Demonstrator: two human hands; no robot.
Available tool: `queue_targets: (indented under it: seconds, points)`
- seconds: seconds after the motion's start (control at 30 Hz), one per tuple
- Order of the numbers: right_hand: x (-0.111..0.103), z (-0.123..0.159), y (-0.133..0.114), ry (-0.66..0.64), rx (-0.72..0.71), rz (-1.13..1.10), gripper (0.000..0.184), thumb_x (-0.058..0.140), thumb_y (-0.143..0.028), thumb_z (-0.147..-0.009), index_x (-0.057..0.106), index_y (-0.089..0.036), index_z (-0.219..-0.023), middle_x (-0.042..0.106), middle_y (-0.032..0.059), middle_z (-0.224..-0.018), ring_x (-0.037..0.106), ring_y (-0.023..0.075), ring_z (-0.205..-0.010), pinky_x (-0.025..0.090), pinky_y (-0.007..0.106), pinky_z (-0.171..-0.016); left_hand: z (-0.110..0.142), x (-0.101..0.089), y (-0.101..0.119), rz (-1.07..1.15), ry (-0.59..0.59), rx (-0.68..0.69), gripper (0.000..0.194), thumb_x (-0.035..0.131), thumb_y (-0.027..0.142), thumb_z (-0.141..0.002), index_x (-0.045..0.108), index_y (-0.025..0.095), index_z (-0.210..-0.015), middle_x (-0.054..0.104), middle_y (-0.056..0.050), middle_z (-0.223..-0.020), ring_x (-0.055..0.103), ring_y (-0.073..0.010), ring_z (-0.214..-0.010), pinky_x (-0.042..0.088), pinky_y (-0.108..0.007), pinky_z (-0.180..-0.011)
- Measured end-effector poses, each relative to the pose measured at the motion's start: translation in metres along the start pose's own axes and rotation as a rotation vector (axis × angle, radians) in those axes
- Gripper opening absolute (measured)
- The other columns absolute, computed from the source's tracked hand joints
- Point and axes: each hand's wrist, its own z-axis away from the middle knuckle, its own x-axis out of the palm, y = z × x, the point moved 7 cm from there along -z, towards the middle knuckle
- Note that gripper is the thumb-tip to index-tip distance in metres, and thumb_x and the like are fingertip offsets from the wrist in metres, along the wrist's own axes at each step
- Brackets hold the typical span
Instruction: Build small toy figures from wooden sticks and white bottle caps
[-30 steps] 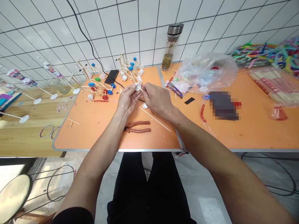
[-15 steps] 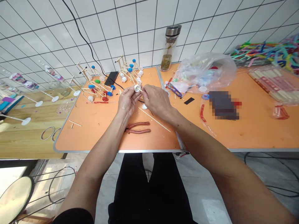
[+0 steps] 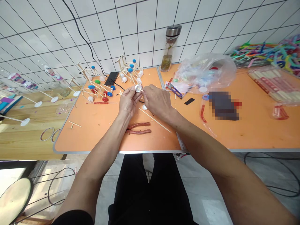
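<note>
Over the orange table [image 3: 93, 137], my left hand [image 3: 127, 99] is closed on a white bottle cap [image 3: 138, 88], its hollow side turned toward my other hand. My right hand [image 3: 157, 99] pinches a short wooden stick [image 3: 140, 90] whose end reaches into the cap. Another white cap [image 3: 145, 107] lies on the table below my fingers. A long thin stick [image 3: 154, 120] lies slanted under my right wrist. Red-handled pliers [image 3: 139, 128] rest beside my left forearm, their jaws partly hidden by it.
Stick frames with coloured caps [image 3: 97, 84] stand at the back left, beside a black phone [image 3: 112, 78]. A glass tea bottle [image 3: 167, 50] stands by the wall. Purple-handled snips [image 3: 173, 90], a clear plastic bag [image 3: 206, 72] and packed chopsticks [image 3: 274, 84] lie to the right.
The white cap in my left hand has tilted slightly, and the stick still meets it. Both hands stay almost in place; the whole view has shifted a little.
</note>
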Motion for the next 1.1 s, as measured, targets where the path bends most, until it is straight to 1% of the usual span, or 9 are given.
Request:
queue_targets:
  seconds: [0.07,0.13,0.3,0.47,0.6,0.73,0.9,1.1]
  points:
    - [0.0001,0.0003,-0.0009,-0.002,-0.004,0.020,0.042,0.033,-0.027,-0.118,0.071,-0.018,-0.133,0.077,0.0182,-0.123,0.073,0.0331,-0.102,0.032,0.039,-0.071,0.0001,0.0008,-0.0003,0.004,0.001,-0.004,0.020,0.064,0.016,-0.110,0.073,0.019,-0.092,0.087,-0.004,-0.091,0.086,-0.0137,-0.085,0.066,-0.028,-0.103]
    - [-0.0004,0.0005,-0.0016,-0.003,-0.005,0.033,0.041,0.033,-0.025,-0.118,0.071,-0.018,-0.132,0.077,0.0187,-0.123,0.073,0.0333,-0.103,0.031,0.039,-0.070,-0.0001,0.0009,-0.0010,0.000,0.000,-0.009,0.022,0.063,0.015,-0.110,0.073,0.019,-0.091,0.086,-0.003,-0.088,0.086,-0.0135,-0.085,0.065,-0.027,-0.103]
    - [-0.0002,0.0008,-0.0019,-0.013,-0.006,0.030,0.041,0.033,-0.026,-0.118,0.071,-0.018,-0.132,0.077,0.0190,-0.123,0.073,0.0335,-0.104,0.030,0.040,-0.070,-0.0007,-0.0007,-0.0017,-0.005,0.013,-0.015,0.022,0.064,0.016,-0.110,0.075,0.019,-0.091,0.087,-0.004,-0.093,0.087,-0.0152,-0.093,0.063,-0.029,-0.108]
    - [0.0004,0.0003,-0.0006,0.012,-0.008,0.031,0.042,0.032,-0.029,-0.119,0.071,-0.018,-0.131,0.077,0.0177,-0.124,0.072,0.0318,-0.103,0.029,0.039,-0.070,0.0001,0.0005,-0.0006,-0.015,0.011,-0.017,0.021,0.065,0.016,-0.110,0.075,0.019,-0.092,0.088,-0.005,-0.094,0.087,-0.0159,-0.099,0.063,-0.029,-0.110]
    - [0.0006,0.0007,-0.0009,0.020,-0.002,0.042,0.040,0.033,-0.029,-0.119,0.070,-0.017,-0.129,0.077,0.0176,-0.122,0.072,0.0311,-0.102,0.028,0.038,-0.069,0.0008,0.0020,0.0001,-0.014,0.002,-0.010,0.024,0.062,0.015,-0.112,0.074,0.018,-0.091,0.087,-0.004,-0.092,0.087,-0.0141,-0.092,0.064,-0.027,-0.107]
    - [-0.0010,0.0015,-0.0019,0.032,0.006,0.060,0.040,0.034,-0.031,-0.120,0.070,-0.018,-0.128,0.078,0.0156,-0.121,0.073,0.0305,-0.100,0.024,0.039,-0.067,0.0011,0.0031,0.0004,-0.017,-0.010,0.002,0.026,0.060,0.013,-0.112,0.075,0.018,-0.092,0.086,-0.003,-0.089,0.085,-0.0126,-0.083,0.065,-0.026,-0.101]
    - [-0.0028,0.0016,-0.0031,0.019,0.012,0.055,0.041,0.032,-0.031,-0.120,0.070,-0.017,-0.128,0.078,0.0160,-0.120,0.073,0.0305,-0.100,0.023,0.039,-0.067,0.0010,0.0030,0.0007,-0.022,-0.003,-0.006,0.025,0.059,0.014,-0.113,0.075,0.018,-0.094,0.086,-0.002,-0.088,0.085,-0.0118,-0.084,0.066,-0.024,-0.099]
    - [-0.0027,0.0016,-0.0027,0.014,0.024,0.040,0.040,0.032,-0.030,-0.120,0.069,-0.017,-0.128,0.078,0.0167,-0.121,0.072,0.0302,-0.103,0.023,0.039,-0.068,0.0002,0.0026,0.0009,-0.010,-0.007,-0.011,0.022,0.060,0.014,-0.113,0.073,0.017,-0.095,0.085,-0.003,-0.086,0.084,-0.0115,-0.080,0.066,-0.025,-0.098]
